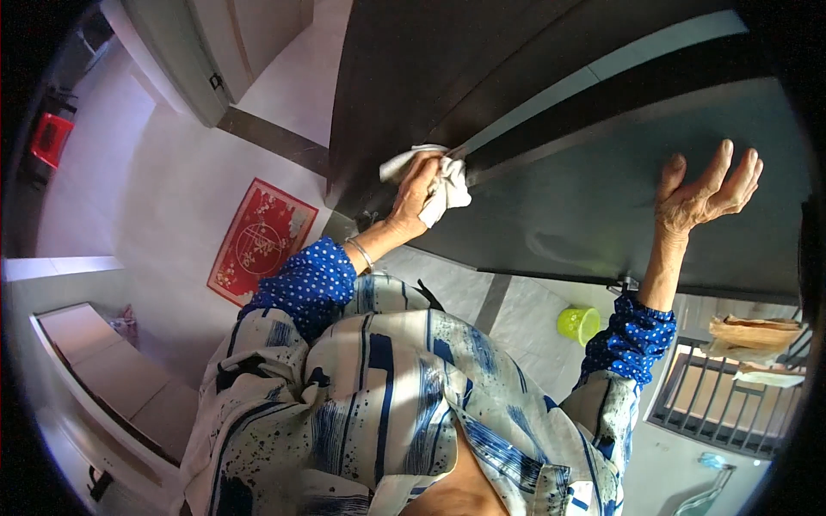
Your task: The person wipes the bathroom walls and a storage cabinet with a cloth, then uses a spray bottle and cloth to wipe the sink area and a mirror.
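Note:
My left hand (pixel 416 191) is closed around a crumpled white cloth (pixel 447 191), which lies against the edge of a dark door (pixel 551 215). A bracelet (pixel 360 251) circles the wrist just below it. Farther right, my right hand (pixel 704 196) rests at the broad dark door panel with its fingers apart and nothing in it. Both forearms wear blue sleeve covers with white dots. Part of the cloth is hidden under my left fingers.
A red patterned mat (pixel 261 241) lies on the pale floor at left. A light-green bin (pixel 578 324) stands below the door. At lower right is a barred rack (pixel 723 404) with brown cardboard (pixel 754 333) on it. A red stool (pixel 52 140) shows at far left.

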A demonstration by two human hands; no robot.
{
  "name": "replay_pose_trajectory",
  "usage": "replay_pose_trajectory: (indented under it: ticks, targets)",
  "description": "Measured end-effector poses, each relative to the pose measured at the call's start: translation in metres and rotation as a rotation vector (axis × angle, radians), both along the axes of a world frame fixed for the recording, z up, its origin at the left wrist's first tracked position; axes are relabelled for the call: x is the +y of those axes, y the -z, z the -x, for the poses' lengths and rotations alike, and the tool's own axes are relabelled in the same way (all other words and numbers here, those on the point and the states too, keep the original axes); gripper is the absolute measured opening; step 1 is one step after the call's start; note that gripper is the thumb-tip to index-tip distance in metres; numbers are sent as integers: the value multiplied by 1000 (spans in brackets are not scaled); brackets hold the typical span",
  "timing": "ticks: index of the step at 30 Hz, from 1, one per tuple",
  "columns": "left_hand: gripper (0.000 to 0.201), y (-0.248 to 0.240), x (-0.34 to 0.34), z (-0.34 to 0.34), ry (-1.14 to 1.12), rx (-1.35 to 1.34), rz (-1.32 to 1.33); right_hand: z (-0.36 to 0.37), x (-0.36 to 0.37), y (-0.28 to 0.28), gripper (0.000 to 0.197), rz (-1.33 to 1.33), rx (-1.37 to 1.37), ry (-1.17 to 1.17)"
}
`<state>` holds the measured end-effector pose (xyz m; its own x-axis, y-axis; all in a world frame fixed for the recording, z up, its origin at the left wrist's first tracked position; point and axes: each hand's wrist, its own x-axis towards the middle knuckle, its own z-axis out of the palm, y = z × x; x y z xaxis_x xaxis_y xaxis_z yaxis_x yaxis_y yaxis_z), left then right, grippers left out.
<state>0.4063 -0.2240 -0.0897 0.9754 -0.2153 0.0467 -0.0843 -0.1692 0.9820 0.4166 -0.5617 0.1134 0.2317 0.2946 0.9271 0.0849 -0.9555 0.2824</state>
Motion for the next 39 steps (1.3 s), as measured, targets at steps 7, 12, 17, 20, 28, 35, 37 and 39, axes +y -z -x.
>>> replay_pose_trajectory:
  ticks: [7, 12, 17, 20, 28, 35, 37, 39]
  targets:
    - [43, -207, -114, -68, 214, -999, 250, -3, 1, 29, 58, -42, 73, 5]
    - [35, -274, -176, -106, -69, -1442, 240, -17, 12, 30, 54, -59, 84, 14]
    - [68, -83, -48, -31, 138, -918, -189, -35, 14, 21, 53, -36, 17, -28]
    - [46, 21, 22, 18, 102, -384, -446, -28, 3, 18, 55, -47, 5, -11]
    - [44, -149, -91, -42, 99, -923, 8, -28, -17, -1, 55, 13, -103, 78]
    - [46, -151, -140, -44, 48, -1270, 0, -2, -41, -43, 52, 132, -165, 181]
    - [48, -117, -116, -40, 63, -1096, 68, 8, -58, -54, 53, 185, -187, 210]
    - [47, -100, -103, -41, -22, -908, 135, 16, -65, -64, 50, 261, -225, 314]
